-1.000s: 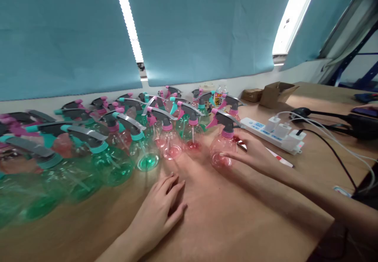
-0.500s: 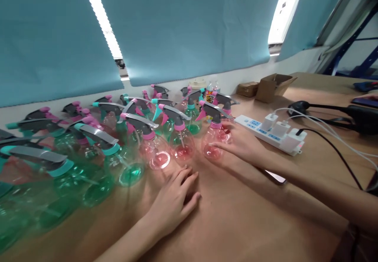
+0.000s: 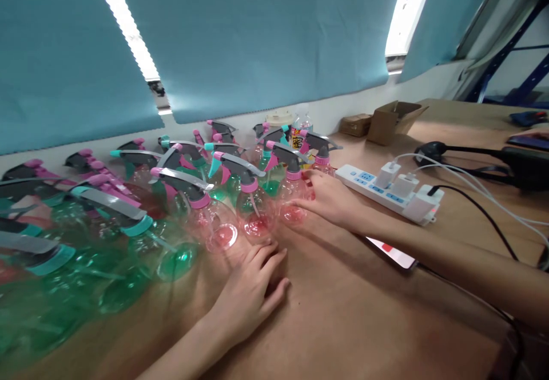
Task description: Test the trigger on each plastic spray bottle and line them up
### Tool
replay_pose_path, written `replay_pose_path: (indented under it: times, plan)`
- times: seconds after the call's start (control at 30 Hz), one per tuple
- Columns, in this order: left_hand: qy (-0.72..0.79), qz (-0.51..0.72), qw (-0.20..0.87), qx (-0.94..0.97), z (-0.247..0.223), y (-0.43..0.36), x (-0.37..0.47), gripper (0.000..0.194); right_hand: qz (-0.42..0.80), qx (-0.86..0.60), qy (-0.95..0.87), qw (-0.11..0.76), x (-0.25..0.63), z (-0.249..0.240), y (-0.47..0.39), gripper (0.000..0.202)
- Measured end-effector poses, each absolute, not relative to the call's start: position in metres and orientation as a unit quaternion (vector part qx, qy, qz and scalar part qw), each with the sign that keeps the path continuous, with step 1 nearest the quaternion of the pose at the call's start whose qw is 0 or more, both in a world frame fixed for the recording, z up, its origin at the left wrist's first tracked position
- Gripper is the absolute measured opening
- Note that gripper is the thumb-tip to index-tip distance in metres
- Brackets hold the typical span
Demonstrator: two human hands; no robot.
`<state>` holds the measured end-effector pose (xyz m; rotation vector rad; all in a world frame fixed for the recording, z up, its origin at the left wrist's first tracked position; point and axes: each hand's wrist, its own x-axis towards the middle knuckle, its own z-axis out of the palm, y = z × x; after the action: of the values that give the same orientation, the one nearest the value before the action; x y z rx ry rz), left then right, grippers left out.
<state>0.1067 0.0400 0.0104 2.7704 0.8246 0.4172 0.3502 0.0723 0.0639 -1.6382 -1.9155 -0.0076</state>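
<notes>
My right hand (image 3: 328, 197) is closed around the right side of a clear pink spray bottle (image 3: 293, 197), its thumb in front and its other fingers partly hidden behind. This bottle stands upright with a grey and pink trigger head. Close to its left is another pink spray bottle (image 3: 253, 211). My left hand (image 3: 249, 286) rests on the tabletop with fingers loosely bent and apart, holding nothing. Just beyond its fingertips stands a pink spray bottle (image 3: 212, 220), with a green spray bottle (image 3: 169, 248) farther left.
Several more pink and green spray bottles crowd the left and back of the table (image 3: 343, 317). To the right lie a power strip (image 3: 377, 188) with chargers, a phone (image 3: 394, 252) and a black headset-like object (image 3: 493, 163). An open carton (image 3: 392, 126) stands behind.
My right hand has shifted left with the pink spray bottle, bringing it nearer its neighbour. More of the phone shows under my right forearm. My left hand stays put. The view has turned slightly.
</notes>
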Motion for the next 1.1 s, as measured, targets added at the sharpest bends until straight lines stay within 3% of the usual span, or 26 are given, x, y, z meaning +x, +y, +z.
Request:
replay_pose_path:
  times: [0.4, 0.5, 0.63, 0.73, 0.83, 1.1]
  plan:
    - [0.273, 0.169, 0.1, 0.942, 0.006, 0.042, 0.106, 0.036, 0.033, -0.635, -0.718, 0.284, 0.346, 0.072, 0.074, 0.049]
    - [0.277, 0.168, 0.097, 0.941, 0.006, 0.042, 0.106, 0.036, 0.07, -0.608, -0.714, 0.339, 0.363, 0.077, 0.062, 0.047]
    - [0.277, 0.162, 0.097, 0.942, 0.006, 0.043, 0.106, 0.036, 0.085, -0.634, -0.665, 0.386, 0.398, 0.082, 0.044, 0.028]
    - [0.274, 0.167, 0.094, 0.942, 0.005, 0.044, 0.107, 0.036, 0.06, -0.674, -0.611, 0.41, 0.42, 0.076, 0.048, 0.035]
    - [0.27, 0.169, 0.089, 0.944, 0.006, 0.044, 0.111, 0.035, 0.129, -0.664, -0.583, 0.449, 0.427, 0.066, 0.068, 0.054]
    - [0.252, 0.179, 0.084, 0.947, 0.005, 0.035, 0.127, 0.034, 0.208, -0.59, -0.6, 0.498, 0.409, 0.051, 0.11, 0.042]
